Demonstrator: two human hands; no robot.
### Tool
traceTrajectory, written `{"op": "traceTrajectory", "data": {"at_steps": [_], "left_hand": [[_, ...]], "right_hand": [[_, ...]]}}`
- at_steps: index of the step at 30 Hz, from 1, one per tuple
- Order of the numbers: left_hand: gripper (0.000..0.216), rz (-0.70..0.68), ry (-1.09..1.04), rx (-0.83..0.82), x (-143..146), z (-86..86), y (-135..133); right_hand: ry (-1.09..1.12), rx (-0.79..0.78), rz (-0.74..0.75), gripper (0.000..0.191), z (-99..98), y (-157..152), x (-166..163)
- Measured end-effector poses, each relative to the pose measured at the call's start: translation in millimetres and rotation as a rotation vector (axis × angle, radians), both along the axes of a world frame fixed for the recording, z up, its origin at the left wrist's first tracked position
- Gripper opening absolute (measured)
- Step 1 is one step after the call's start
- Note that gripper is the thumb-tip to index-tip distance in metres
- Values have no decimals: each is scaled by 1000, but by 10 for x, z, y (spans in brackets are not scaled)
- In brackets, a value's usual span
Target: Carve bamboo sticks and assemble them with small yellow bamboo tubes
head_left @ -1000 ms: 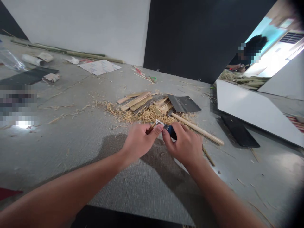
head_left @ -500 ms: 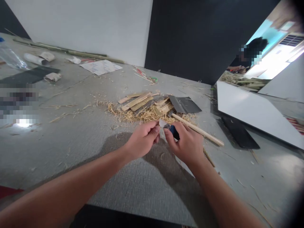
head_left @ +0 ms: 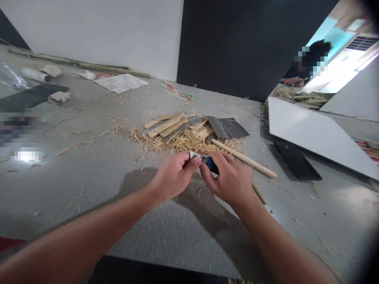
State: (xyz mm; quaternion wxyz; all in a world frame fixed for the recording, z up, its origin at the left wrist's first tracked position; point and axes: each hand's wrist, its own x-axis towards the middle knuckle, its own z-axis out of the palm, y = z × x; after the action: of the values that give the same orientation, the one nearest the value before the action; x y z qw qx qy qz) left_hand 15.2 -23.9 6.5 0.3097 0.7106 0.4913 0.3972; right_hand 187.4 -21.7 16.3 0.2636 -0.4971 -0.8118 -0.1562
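My right hand (head_left: pixel 229 173) is wrapped round the dark blue handle of a utility knife (head_left: pixel 211 163). Its pale, pointed blade reaches left over the fingers of my left hand (head_left: pixel 174 173). That hand is closed in a pinch, thumb against the curled fingers; whatever it holds is too small or too hidden to make out. Both hands are close together, thumbs nearly touching. Just beyond them lies a heap of thin wood shavings (head_left: pixel 180 144), with split bamboo strips (head_left: pixel 167 125) and a dark grey sheet (head_left: pixel 227 127) on top.
A wooden-handled tool (head_left: pixel 245 159) lies right of the heap, its head partly covered. Farther right are a black phone-like slab (head_left: pixel 297 161) and a white panel (head_left: pixel 314 134). Printed paper (head_left: pixel 121 83) and bamboo poles (head_left: pixel 89 65) lie near the wall. Another person (head_left: pixel 310 63) is at upper right.
My right hand and the knife have moved closer to my left hand, so the blade now overlaps the left fingertips. The whole view has shifted slightly.
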Motion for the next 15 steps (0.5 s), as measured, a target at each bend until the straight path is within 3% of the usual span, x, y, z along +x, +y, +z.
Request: {"op": "traceTrajectory", "data": {"at_steps": [7, 15], "left_hand": [[44, -10, -108, -49, -8, 15, -6], [37, -184, -267, -239, 13, 47, -14]], "right_hand": [[129, 24, -90, 38, 19, 21, 27], [43, -57, 64, 33, 7, 22, 42]]}}
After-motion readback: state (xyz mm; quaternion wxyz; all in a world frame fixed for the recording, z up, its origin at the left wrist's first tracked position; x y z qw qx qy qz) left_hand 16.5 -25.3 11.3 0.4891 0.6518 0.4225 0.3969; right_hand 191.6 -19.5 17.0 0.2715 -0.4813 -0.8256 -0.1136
